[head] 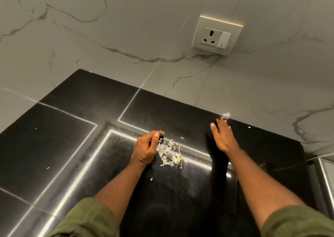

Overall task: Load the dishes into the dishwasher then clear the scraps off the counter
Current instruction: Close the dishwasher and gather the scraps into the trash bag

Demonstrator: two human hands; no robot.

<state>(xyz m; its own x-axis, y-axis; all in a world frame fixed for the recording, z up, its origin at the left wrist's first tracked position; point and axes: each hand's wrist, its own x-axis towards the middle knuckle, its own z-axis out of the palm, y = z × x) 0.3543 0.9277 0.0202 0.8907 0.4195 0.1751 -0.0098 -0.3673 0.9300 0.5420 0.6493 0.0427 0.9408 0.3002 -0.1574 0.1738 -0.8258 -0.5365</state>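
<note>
Counter (pixel 72 146): black and glossy, under a marble-look wall.
Scraps (pixel 169 154): small pale heap just beside the left fingers.
Left hand (pixel 146 150): fingers curled, resting against the heap; whether they pinch anything, I cannot tell.
Right hand (pixel 223 137): fingers straight, empty, well right of the heap.

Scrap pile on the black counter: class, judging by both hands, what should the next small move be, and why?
Probably sweep the right hand leftward, pushing the white scrap by the wall toward the scrap pile. That hand lies flat and open just in front of the scrap, while the left hand, fingers curled, rests against the pile's left side like a stop.
</note>
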